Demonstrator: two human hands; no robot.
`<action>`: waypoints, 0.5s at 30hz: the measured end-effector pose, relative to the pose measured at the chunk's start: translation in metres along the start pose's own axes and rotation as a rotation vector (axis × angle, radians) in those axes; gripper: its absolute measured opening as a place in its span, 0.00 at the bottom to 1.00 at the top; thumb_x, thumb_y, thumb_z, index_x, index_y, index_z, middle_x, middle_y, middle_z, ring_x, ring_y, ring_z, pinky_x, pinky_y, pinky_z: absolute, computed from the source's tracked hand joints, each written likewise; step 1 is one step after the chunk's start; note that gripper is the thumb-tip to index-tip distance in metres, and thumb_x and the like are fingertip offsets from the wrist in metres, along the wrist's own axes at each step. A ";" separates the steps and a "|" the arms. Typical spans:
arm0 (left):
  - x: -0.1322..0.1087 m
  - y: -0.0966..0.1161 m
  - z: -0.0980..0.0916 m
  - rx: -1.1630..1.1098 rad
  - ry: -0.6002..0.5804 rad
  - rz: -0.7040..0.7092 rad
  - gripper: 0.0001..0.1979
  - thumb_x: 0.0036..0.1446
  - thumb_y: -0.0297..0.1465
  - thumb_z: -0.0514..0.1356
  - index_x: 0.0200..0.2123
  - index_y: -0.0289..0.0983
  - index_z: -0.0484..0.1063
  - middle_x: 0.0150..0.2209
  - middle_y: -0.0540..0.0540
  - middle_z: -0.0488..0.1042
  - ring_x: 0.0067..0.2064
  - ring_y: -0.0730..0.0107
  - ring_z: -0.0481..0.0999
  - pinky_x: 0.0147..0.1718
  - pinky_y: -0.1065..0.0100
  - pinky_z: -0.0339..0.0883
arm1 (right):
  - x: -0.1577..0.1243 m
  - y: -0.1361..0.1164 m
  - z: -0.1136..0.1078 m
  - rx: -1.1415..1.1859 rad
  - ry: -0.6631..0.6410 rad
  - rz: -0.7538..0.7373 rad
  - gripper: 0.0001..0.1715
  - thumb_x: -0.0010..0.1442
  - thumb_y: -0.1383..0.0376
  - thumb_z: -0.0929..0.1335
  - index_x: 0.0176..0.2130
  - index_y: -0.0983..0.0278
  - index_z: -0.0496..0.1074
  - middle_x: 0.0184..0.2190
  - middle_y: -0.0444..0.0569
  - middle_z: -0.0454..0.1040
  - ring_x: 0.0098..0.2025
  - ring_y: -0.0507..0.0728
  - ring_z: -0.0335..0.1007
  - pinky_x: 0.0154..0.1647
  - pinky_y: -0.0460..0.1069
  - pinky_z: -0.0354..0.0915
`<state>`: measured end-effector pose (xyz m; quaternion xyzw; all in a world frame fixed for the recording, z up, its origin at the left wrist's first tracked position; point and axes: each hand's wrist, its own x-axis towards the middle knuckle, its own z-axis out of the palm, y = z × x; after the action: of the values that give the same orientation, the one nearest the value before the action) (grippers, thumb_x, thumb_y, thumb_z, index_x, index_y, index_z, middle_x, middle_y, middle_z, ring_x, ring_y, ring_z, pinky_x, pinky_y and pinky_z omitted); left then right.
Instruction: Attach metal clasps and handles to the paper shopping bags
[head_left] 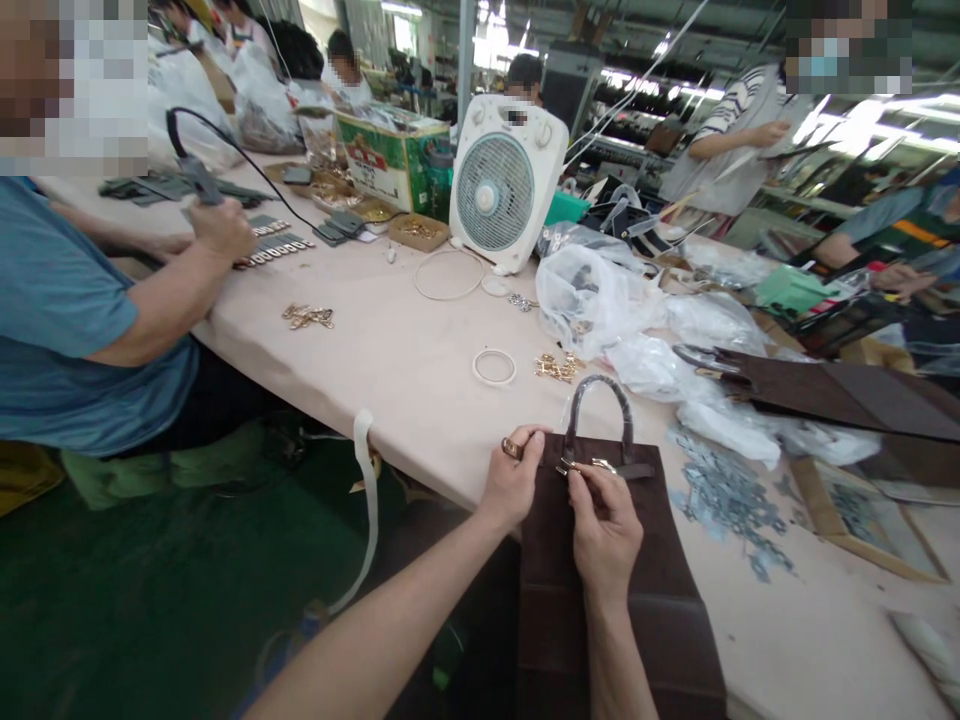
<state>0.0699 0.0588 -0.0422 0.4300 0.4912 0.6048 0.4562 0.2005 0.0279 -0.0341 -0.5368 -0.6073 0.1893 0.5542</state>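
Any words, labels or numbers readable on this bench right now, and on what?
Nothing can be read clearly.
Green-and-white cardboard box: red-and-white label, too blurred to read.
White plastic box fan: dial markings too small to read.
Dark brown tote bag: no text shows.

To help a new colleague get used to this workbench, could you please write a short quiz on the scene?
1. Which hand wears the finger ring?
2. True or false: the loose gold fittings lie inside the white hoop.
3. What is the right hand pinching at the top of the dark brown bag?

Key: 1. The left hand. 2. False. 3. A gold metal fitting.
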 end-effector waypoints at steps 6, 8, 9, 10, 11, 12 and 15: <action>-0.001 -0.001 0.000 -0.014 -0.004 0.012 0.16 0.71 0.40 0.55 0.47 0.39 0.80 0.44 0.46 0.81 0.48 0.61 0.77 0.50 0.65 0.68 | -0.006 0.005 0.001 -0.002 -0.027 0.139 0.19 0.65 0.50 0.73 0.45 0.63 0.81 0.37 0.51 0.81 0.33 0.58 0.77 0.34 0.50 0.72; -0.001 -0.001 0.000 -0.013 -0.006 0.014 0.16 0.71 0.40 0.55 0.48 0.39 0.80 0.44 0.46 0.81 0.48 0.61 0.78 0.50 0.66 0.68 | -0.007 0.006 0.002 -0.014 -0.028 0.152 0.20 0.65 0.50 0.73 0.44 0.63 0.82 0.36 0.51 0.82 0.33 0.57 0.77 0.33 0.49 0.72; -0.001 0.000 0.000 -0.011 -0.006 0.015 0.16 0.71 0.40 0.55 0.48 0.39 0.80 0.44 0.46 0.81 0.47 0.61 0.78 0.49 0.66 0.68 | -0.007 0.006 0.002 -0.017 -0.025 0.159 0.21 0.64 0.49 0.73 0.44 0.63 0.82 0.36 0.51 0.82 0.32 0.57 0.77 0.33 0.49 0.73; -0.002 0.001 0.000 -0.006 -0.005 0.015 0.16 0.71 0.40 0.55 0.48 0.39 0.80 0.44 0.46 0.81 0.47 0.61 0.78 0.49 0.66 0.68 | -0.007 0.006 0.003 -0.014 -0.019 0.173 0.21 0.64 0.49 0.73 0.45 0.63 0.82 0.35 0.51 0.82 0.31 0.56 0.78 0.33 0.49 0.73; -0.002 0.002 0.000 0.000 -0.003 0.016 0.16 0.71 0.40 0.55 0.48 0.40 0.80 0.44 0.46 0.81 0.47 0.61 0.78 0.50 0.66 0.68 | -0.007 0.006 0.003 -0.003 -0.009 0.190 0.22 0.64 0.49 0.74 0.45 0.64 0.81 0.35 0.51 0.81 0.30 0.56 0.78 0.32 0.49 0.74; -0.002 0.002 0.000 0.008 -0.001 0.018 0.16 0.71 0.40 0.55 0.48 0.40 0.80 0.43 0.47 0.81 0.47 0.61 0.78 0.50 0.66 0.68 | -0.006 0.006 0.004 0.015 -0.002 0.210 0.23 0.64 0.48 0.74 0.45 0.64 0.81 0.34 0.51 0.81 0.29 0.56 0.78 0.32 0.49 0.75; -0.004 0.005 -0.001 0.028 -0.005 0.021 0.16 0.71 0.40 0.55 0.49 0.40 0.80 0.43 0.47 0.82 0.47 0.62 0.78 0.50 0.67 0.68 | -0.004 0.006 0.006 0.071 -0.008 0.255 0.23 0.63 0.48 0.74 0.45 0.65 0.81 0.34 0.51 0.82 0.30 0.57 0.79 0.33 0.50 0.77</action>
<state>0.0693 0.0545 -0.0373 0.4431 0.4940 0.6014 0.4450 0.1972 0.0286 -0.0432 -0.5891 -0.5291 0.2817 0.5419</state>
